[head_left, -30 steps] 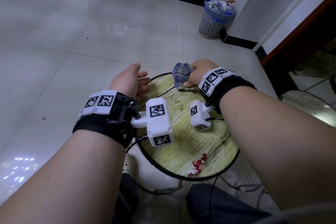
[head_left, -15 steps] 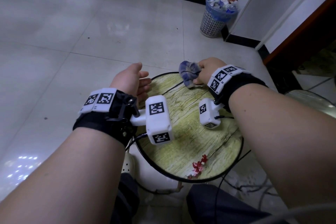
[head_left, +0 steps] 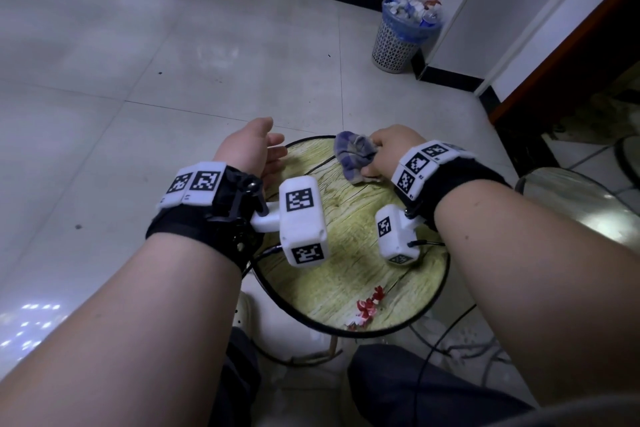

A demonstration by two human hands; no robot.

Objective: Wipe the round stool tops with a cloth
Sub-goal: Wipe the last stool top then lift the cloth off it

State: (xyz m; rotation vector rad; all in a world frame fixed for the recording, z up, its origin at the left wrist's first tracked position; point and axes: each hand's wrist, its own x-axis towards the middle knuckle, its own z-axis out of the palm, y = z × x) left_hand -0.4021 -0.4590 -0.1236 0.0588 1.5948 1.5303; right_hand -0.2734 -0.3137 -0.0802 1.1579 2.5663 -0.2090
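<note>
My right hand (head_left: pixel 388 152) grips the bunched cloth (head_left: pixel 353 158) at the stool top (head_left: pixel 349 253)'s far edge — it has drifted slightly rightward, so wiping continues. My left hand (head_left: pixel 247 152) rests open at the left rim — steadying

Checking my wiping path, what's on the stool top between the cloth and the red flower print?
Head view: only bare stool top lies between the cloth and the red flower print; the white wrist modules hang over it.

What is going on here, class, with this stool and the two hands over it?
A person is wiping a round stool top with a bluish cloth. The right hand grips the bunched cloth at the far edge of the top. The left hand rests open at the stool's left rim, holding nothing. A second stool stands to the right.
</note>
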